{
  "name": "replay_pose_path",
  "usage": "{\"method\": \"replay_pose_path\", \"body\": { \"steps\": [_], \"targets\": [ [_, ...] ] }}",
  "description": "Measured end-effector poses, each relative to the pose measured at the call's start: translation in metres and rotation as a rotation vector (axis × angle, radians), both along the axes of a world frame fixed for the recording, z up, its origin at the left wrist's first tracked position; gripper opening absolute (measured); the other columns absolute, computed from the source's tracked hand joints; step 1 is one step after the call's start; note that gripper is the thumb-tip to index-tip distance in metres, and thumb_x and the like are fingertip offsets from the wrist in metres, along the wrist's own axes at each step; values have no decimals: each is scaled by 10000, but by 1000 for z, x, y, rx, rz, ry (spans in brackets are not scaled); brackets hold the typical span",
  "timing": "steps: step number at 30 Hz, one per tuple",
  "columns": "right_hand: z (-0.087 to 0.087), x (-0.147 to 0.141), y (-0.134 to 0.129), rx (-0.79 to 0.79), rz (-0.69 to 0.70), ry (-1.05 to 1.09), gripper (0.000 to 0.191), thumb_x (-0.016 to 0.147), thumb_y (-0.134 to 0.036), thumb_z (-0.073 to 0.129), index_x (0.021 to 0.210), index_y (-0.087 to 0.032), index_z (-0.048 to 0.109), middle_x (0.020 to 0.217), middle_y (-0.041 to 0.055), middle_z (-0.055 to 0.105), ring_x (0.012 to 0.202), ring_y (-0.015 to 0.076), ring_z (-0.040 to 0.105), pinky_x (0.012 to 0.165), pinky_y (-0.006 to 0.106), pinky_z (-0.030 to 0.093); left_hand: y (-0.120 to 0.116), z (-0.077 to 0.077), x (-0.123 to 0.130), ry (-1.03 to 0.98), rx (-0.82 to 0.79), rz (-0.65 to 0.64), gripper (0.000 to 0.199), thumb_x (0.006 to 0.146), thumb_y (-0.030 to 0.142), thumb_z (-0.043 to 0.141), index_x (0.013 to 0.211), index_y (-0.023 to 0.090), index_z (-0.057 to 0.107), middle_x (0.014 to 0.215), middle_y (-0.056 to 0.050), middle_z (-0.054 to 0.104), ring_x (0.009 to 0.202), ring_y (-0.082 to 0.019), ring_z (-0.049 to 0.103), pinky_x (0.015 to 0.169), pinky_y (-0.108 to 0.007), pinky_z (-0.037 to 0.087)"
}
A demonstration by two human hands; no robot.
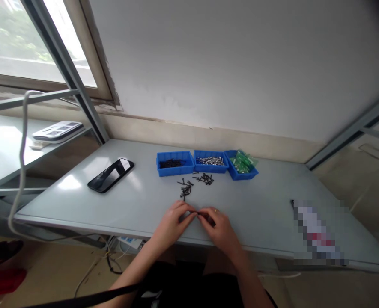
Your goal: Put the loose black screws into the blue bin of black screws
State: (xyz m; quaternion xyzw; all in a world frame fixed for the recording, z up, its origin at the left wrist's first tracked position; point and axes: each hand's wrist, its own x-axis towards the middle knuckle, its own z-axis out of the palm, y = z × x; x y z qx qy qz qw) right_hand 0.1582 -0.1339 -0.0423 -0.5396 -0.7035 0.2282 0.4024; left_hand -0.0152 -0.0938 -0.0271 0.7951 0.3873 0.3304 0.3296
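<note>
My left hand point(178, 217) and my right hand point(215, 221) meet fingertip to fingertip above the front of the table, each closed in a pinch. Between them is a thin dark piece, mostly covered by the fingers, that looks like a black screw point(197, 213). Just beyond my left hand lies a loose pile of black screws point(186, 189). A second small pile of black screws point(205, 179) is farther back, in front of the bins. Black screws also fill part of the left blue bin point(175, 172).
A middle blue bin point(211, 169) contains silver screws, and a right blue bin point(244, 176) has green plastic packets. A black phone-like device point(110, 175) lies at left. A blurred-out object point(319, 235) is at right. The grey table point(150, 192) backs onto a wall.
</note>
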Motion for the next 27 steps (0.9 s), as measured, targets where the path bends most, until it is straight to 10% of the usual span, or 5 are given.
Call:
{"method": "replay_pose_path", "body": {
  "steps": [10,19,27],
  "targets": [
    [-2,4,-5,8,-25,172,239,866,-310,505,1068,-203,575,802,14,641,690,136,578,629,235,464,1,7,-2,112,78,-95,142,894,259,497,884,189,620,876,-36,601,872,-162,561,798,-280,452],
    [3,1,-2,-66,-19,148,270,863,-293,488,1099,-182,555,800,25,638,681,137,567,609,237,451,117,66,-39,529,404,391,235,873,296,511,1005,134,618,948,-123,606,961,-295,533,830,-411,428],
    [3,1,-2,-55,-3,105,225,866,-270,484,1041,-192,603,814,38,660,694,149,592,640,260,472,97,24,-24,655,421,9,224,883,226,478,1059,196,613,981,-64,587,938,-219,538,827,-324,434]
  ]
}}
